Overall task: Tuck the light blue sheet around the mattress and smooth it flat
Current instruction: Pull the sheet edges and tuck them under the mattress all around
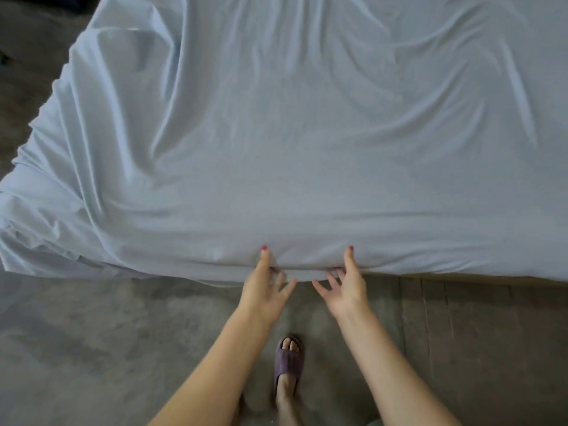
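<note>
The light blue sheet (pixel 292 149) covers the whole mattress, which is hidden under it, and lies wrinkled, with long folds running toward the far corners. At the near left corner the cloth hangs loose in a bunched drape (pixel 46 229). My left hand (pixel 266 287) and my right hand (pixel 345 287) are side by side at the near edge of the bed. Each thumb presses on top of the sheet's edge, while the index and middle fingers are curled under the hem. The outer fingers are spread apart in the air.
Grey concrete floor (pixel 92 348) runs along the near side and the left of the bed. My foot in a purple slipper (pixel 289 361) stands just below my hands. Wooden boards (pixel 461 309) lie on the floor at the right under the bed edge.
</note>
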